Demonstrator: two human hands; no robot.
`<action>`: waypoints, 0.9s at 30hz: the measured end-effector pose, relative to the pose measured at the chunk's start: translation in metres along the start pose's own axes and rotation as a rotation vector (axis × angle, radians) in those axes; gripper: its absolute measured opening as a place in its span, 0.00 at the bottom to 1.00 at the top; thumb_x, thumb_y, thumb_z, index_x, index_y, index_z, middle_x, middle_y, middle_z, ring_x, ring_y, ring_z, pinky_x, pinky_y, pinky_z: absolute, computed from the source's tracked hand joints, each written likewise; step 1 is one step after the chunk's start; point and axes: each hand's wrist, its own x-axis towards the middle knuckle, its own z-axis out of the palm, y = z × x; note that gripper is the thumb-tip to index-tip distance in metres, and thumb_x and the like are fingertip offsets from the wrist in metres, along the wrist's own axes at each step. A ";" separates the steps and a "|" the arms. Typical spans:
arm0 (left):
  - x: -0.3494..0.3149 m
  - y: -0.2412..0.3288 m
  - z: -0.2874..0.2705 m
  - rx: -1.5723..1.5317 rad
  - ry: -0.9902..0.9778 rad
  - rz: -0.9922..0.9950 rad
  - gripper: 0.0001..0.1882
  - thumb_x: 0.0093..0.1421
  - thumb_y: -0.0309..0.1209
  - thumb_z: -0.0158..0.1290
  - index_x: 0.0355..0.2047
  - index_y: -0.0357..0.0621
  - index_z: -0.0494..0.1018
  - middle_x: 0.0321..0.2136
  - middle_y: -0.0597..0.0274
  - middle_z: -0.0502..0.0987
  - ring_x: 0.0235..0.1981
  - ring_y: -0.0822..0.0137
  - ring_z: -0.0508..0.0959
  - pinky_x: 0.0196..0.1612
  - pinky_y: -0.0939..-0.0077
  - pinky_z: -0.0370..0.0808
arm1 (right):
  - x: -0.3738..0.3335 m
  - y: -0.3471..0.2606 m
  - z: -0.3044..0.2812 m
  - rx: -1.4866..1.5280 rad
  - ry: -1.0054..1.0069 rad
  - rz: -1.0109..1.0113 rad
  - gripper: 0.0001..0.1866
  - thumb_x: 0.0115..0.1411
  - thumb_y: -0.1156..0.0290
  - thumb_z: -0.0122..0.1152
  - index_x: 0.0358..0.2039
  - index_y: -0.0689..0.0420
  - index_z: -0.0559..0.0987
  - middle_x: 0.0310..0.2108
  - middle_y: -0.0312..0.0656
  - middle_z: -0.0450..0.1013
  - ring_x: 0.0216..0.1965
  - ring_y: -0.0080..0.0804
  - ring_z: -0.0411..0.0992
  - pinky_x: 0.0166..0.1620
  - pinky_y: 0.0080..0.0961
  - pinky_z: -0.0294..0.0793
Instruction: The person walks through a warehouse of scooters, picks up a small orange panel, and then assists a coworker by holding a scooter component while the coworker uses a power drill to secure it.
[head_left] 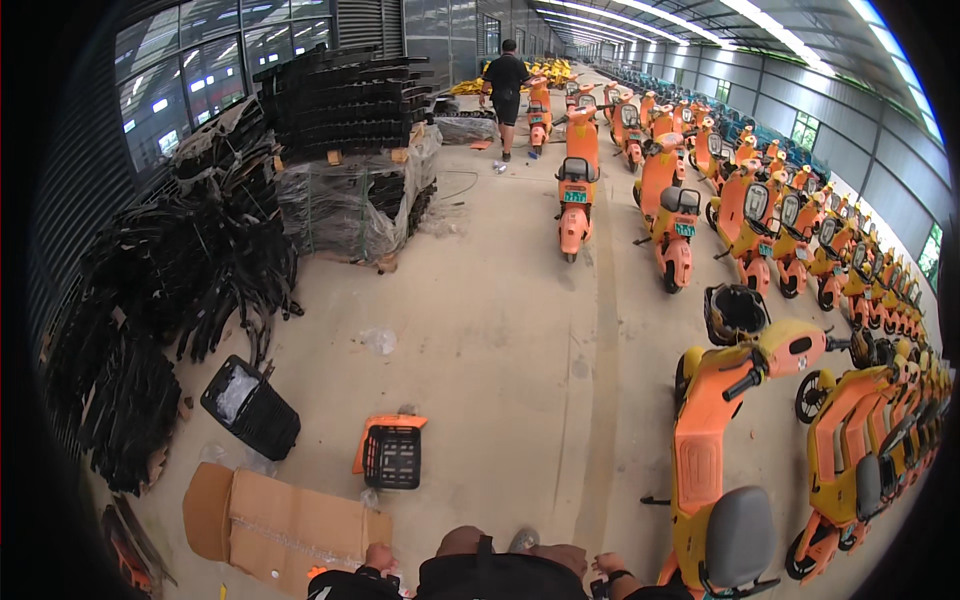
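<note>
My left hand (380, 557) is low in the view, with a dark band at the wrist. It is beside the right end of a flattened brown cardboard sheet (300, 525) on the floor. On the other side, my right hand (607, 563) hangs near my knee, left of an orange and yellow scooter (705, 455) with a grey seat. Both hands show small and from above, so their fingers are mostly hidden. No held thing can be made out in either. Ahead of the cardboard lies a black plastic basket (392, 458) with an orange panel (398, 422).
A larger black bin (255, 410) with clear plastic inside lies at left. Behind it are heaped black parts (180, 260) and a wrapped pallet stack (340, 205). Rows of scooters (790, 225) line the right. A person in black (506, 80) stands farther up the aisle.
</note>
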 end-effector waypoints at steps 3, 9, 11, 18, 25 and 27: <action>0.058 0.075 -0.031 -0.659 -0.038 -0.390 0.13 0.53 0.29 0.37 0.23 0.35 0.70 0.13 0.51 0.72 0.11 0.64 0.71 0.13 0.74 0.68 | 0.029 -0.119 -0.064 -0.255 0.098 -0.311 0.13 0.50 0.66 0.46 0.23 0.63 0.75 0.20 0.41 0.73 0.20 0.27 0.70 0.24 0.21 0.69; 0.179 0.107 -0.026 -0.835 -0.189 -0.609 0.17 0.55 0.35 0.40 0.23 0.30 0.68 0.13 0.53 0.71 0.11 0.66 0.70 0.12 0.75 0.67 | 0.029 -0.350 -0.120 0.070 0.163 -0.619 0.14 0.50 0.68 0.47 0.30 0.66 0.74 0.22 0.42 0.73 0.22 0.27 0.71 0.26 0.21 0.69; 0.223 0.109 -0.027 -0.748 -0.314 -0.661 0.17 0.55 0.35 0.40 0.23 0.30 0.68 0.15 0.52 0.72 0.12 0.66 0.71 0.14 0.74 0.67 | 0.050 -0.392 -0.126 0.054 0.136 -0.634 0.13 0.51 0.70 0.47 0.32 0.67 0.74 0.23 0.44 0.73 0.21 0.28 0.71 0.26 0.21 0.69; 0.409 0.131 -0.108 -0.402 -0.489 -0.444 0.18 0.56 0.36 0.40 0.24 0.30 0.68 0.23 0.51 0.72 0.18 0.64 0.72 0.19 0.68 0.68 | 0.138 -0.434 -0.152 -0.033 -0.059 0.033 0.12 0.51 0.71 0.46 0.31 0.65 0.73 0.26 0.47 0.73 0.24 0.31 0.72 0.24 0.24 0.71; 0.599 0.115 -0.185 -1.298 -0.982 -0.780 0.18 0.56 0.37 0.40 0.25 0.29 0.69 0.30 0.50 0.73 0.25 0.63 0.72 0.25 0.63 0.69 | 0.198 -0.570 -0.148 0.187 -0.059 -0.037 0.10 0.51 0.70 0.46 0.28 0.62 0.73 0.21 0.41 0.72 0.21 0.31 0.71 0.22 0.22 0.69; 0.634 0.147 -0.199 -0.936 -0.582 -0.700 0.18 0.55 0.36 0.41 0.23 0.29 0.69 0.26 0.51 0.73 0.22 0.63 0.72 0.23 0.65 0.69 | 0.224 -0.618 -0.146 0.106 -0.122 0.028 0.11 0.51 0.69 0.46 0.28 0.62 0.73 0.21 0.40 0.72 0.21 0.30 0.70 0.22 0.22 0.69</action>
